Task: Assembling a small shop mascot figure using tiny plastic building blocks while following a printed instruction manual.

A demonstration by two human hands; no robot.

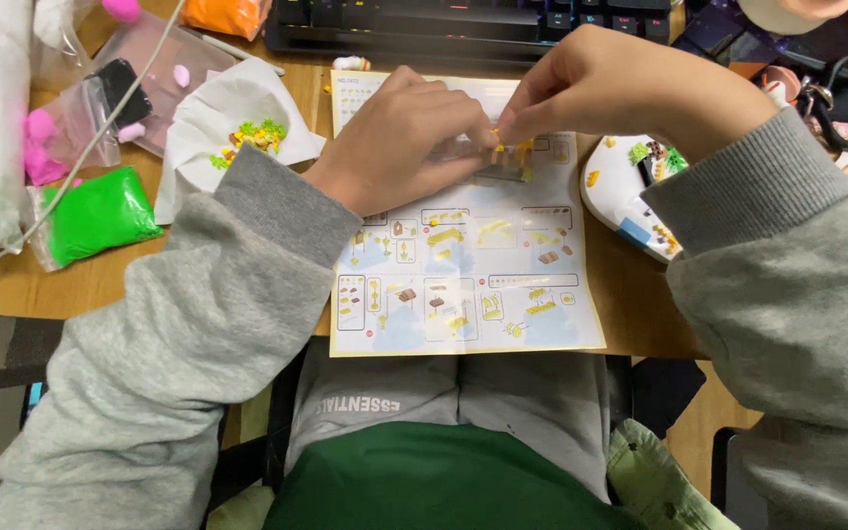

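Note:
My left hand (399, 142) and my right hand (596, 83) meet over a printed instruction sheet (463, 265) on the wooden desk (12, 280). Together they pinch a small build of tiny yellow and clear bricks (507, 155); the fingers hide most of it. My left hand grips it from the left, and my right hand's fingertips press on it from above.
A white tissue (238, 118) with small green and yellow pieces lies at the left. A green bag (95, 216) and clear bags with pink pieces (61, 128) sit further left. A white tray (630, 191) with small pieces is at the right; a black keyboard (424, 25) lies behind.

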